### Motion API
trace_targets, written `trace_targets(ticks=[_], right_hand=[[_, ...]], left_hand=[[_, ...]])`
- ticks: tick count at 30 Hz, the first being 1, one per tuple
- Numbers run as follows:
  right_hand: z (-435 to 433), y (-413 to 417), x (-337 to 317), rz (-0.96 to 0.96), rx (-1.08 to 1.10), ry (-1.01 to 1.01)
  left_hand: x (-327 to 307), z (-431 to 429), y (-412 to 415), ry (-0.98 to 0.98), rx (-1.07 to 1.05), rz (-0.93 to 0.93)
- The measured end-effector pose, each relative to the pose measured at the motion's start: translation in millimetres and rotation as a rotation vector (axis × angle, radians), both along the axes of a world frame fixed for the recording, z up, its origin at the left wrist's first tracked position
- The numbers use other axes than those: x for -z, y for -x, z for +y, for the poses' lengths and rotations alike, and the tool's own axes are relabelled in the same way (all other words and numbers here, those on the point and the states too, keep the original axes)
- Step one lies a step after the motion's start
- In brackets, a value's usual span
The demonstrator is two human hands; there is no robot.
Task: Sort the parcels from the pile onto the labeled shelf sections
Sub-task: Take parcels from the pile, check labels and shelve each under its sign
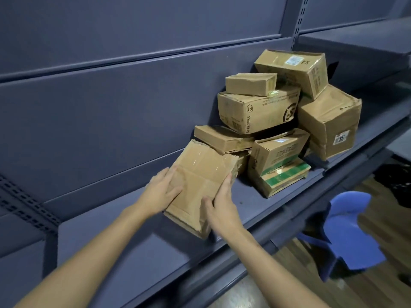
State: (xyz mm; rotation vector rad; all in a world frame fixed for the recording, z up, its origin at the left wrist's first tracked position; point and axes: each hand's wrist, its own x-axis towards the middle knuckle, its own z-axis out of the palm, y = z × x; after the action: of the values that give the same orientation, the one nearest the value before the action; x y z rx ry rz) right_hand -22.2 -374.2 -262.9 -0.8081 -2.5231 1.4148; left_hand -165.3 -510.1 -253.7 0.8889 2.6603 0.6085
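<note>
A flat, taped cardboard parcel (198,183) lies tilted on the grey shelf (133,245), its far end leaning against the pile. My left hand (161,192) holds its left side, fingers laid over the top face. On the right edge, my right hand (219,205) grips the near corner, thumb on top. The pile of several brown cardboard parcels (278,121) sits further right on the same shelf, stacked unevenly; one box (258,112) is printed SF EXPRESS and one low box (282,176) has green tape.
A dark grey back panel (111,96) rises behind the shelf. Another shelf section (367,45) continues at the upper right. A blue plastic chair (349,230) stands on the wooden floor (378,292) below right. No section labels are readable.
</note>
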Motion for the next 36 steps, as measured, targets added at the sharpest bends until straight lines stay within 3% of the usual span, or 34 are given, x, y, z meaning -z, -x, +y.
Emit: trace_targets(ticks=[8, 16, 23, 27, 36], right_hand=[[-19.3, -14.8, -9.8, -0.016, -0.070, 0.063], [-24.3, -43.9, -11.9, 0.000, -0.146, 0.059], [-25.9, -66.1, -39.0, 0.136, -0.206, 0.139], [-31.9, -75.9, -59.4, 0.295, -0.137, 0.188], [-48.1, -95.8, -113.3, 0.399, 0.033, 0.213]], left_hand=[[-6.9, -46.4, -30.8, -0.178, -0.106, -0.026], [5.8, -80.8, -81.0, -0.289, -0.198, -0.216], [-17.4, -80.5, -109.5, -0.421, -0.324, -0.190], [-51.0, -83.1, -117.3, -0.499, -0.336, -0.171], [-98.4, -87.0, -132.4, -0.676, -0.443, -0.219]])
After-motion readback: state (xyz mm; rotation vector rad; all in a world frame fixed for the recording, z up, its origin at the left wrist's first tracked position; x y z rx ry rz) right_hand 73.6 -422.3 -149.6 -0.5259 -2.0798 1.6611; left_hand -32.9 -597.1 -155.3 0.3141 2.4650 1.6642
